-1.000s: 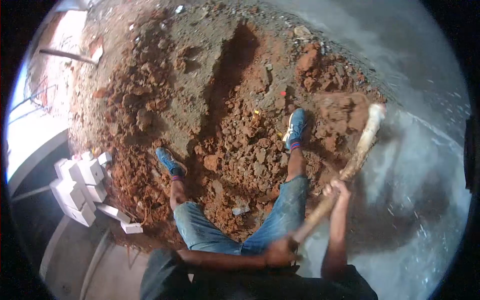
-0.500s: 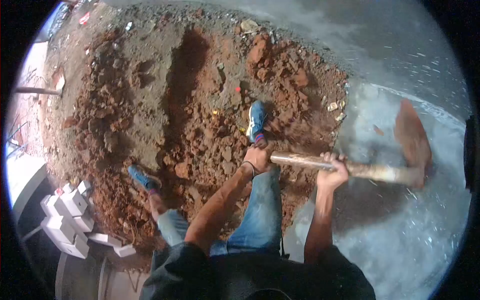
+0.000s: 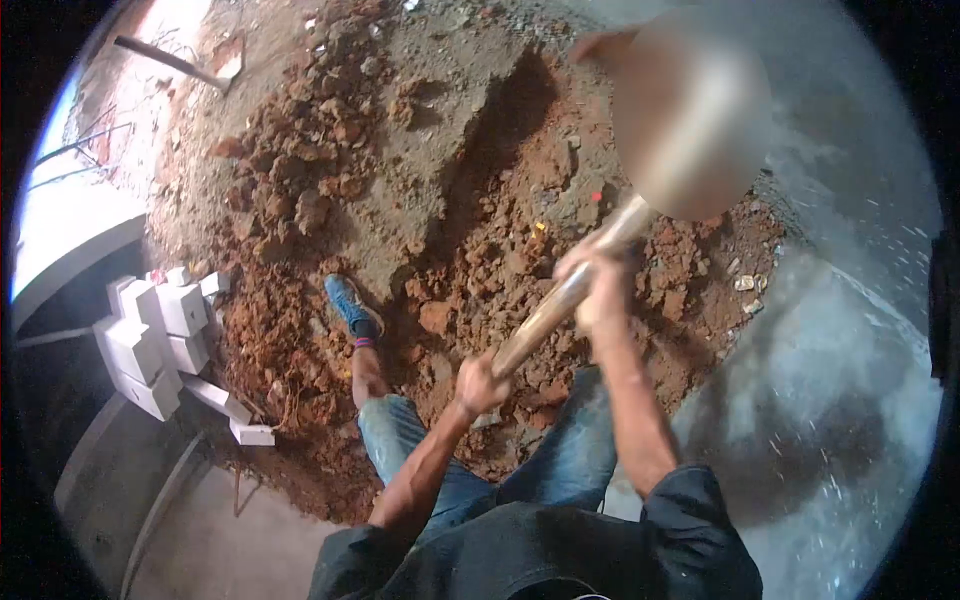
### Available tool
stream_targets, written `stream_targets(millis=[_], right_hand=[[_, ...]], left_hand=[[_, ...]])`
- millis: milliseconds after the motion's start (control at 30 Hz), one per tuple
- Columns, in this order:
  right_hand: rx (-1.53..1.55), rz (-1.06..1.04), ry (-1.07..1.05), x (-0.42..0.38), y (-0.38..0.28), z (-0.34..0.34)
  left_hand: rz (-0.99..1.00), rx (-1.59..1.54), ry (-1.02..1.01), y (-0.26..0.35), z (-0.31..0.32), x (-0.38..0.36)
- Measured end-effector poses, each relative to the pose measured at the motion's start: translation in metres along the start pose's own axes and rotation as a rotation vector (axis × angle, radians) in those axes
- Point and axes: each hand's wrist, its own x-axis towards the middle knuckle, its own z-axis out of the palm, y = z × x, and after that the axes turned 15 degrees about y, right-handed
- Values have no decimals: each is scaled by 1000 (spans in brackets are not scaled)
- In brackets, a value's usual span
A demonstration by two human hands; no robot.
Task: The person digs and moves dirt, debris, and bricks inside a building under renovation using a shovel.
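Observation:
A long wooden handle (image 3: pixel 545 325) runs diagonally over broken reddish soil (image 3: pixel 480 260). My left hand (image 3: pixel 482 384) is wrapped round its lower end, near my knees. Farther up, my right hand (image 3: pixel 597 285) grips the middle of the handle. The tool's upper end is blurred at the top right; a reddish-brown blade edge (image 3: pixel 600 45) shows there, raised above the ground. Below the handle are my legs in blue jeans, and one blue shoe (image 3: pixel 350 304) stands on the soil.
White blocks (image 3: pixel 150 340) are stacked at the left beside a dark curved edge. Another wooden-handled tool (image 3: pixel 170 62) lies at the upper left. A trench (image 3: pixel 505 130) cuts through the soil. Smooth grey floor (image 3: pixel 840 380) lies on the right.
The tool has swung from the right, over the grey floor, up to the top, and its handle is now steeply diagonal. Both hands moved with it. The view has shifted.

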Motion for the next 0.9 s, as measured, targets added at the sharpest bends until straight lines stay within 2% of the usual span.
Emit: stream_targets(millis=[33, 67, 100, 133, 167, 200, 233, 267, 300, 333, 367, 400, 433, 467, 533, 567, 600, 633, 667, 700, 733, 800, 867, 900], right_hand=[[342, 31, 81, 16, -35, -8], [477, -56, 120, 31, -67, -20], [530, -188, 156, 46, -99, -36], [457, -410, 231, 54, -136, -48], [413, -452, 403, 81, -158, -69], [25, -841, 513, 90, -178, -79], [270, -708, 413, 124, -195, -112], [505, -558, 320, 152, -195, -130], [493, -547, 322, 147, -173, -101], [351, -531, 521, 133, -142, -58], [208, -514, 715, 119, -101, -12], [262, -469, 522, 105, -26, 35], [123, -311, 499, 64, 54, 104], [75, -79, 495, 28, 143, 174], [-60, 535, 307, -78, 297, 293], [-115, 843, 155, -123, 347, 327], [-82, 1076, 16, -146, 374, 342], [22, 1147, -94, -135, 400, 355], [125, 1268, -119, -146, 418, 337], [99, 1284, -50, -143, 405, 315], [92, 1250, -59, -119, 391, 320], [-16, 1295, -195, -96, 384, 322], [-66, 1249, -104, -111, 392, 333], [-54, 1193, -102, -126, 397, 330]], left_hand=[[183, -51, 121, -6, 17, 30], [214, -102, 38, 40, -1, 69], [382, -151, 142, 64, 4, 105], [441, -261, 106, 101, -3, 141], [605, -218, 188, 131, -10, 171], [651, -310, 185, 161, -23, 194], [687, -381, 202, 175, -24, 216], [721, -310, 214, 179, -33, 232], [674, -284, 167, 158, -35, 240], [621, -256, 119, 130, -36, 247], [572, -261, 98, 69, -18, 249], [514, -260, 77, -21, 11, 235], [393, -132, 67, -122, 26, 189], [-3, -97, -247, -207, 13, 119], [-588, 144, -216, -289, -11, -29], [-869, 249, -190, -329, -23, -102], [-953, 97, -156, -333, -69, -94], [-1042, 158, -140, -320, -79, -57], [-1125, 239, -219, -295, -90, -51], [-997, 307, -278, -286, -75, -73], [-864, 363, -241, -288, -54, -78], [-775, 354, -90, -269, -56, -62], [-909, 211, -206, -286, -74, -59], [-931, 206, -189, -286, -84, -64]])
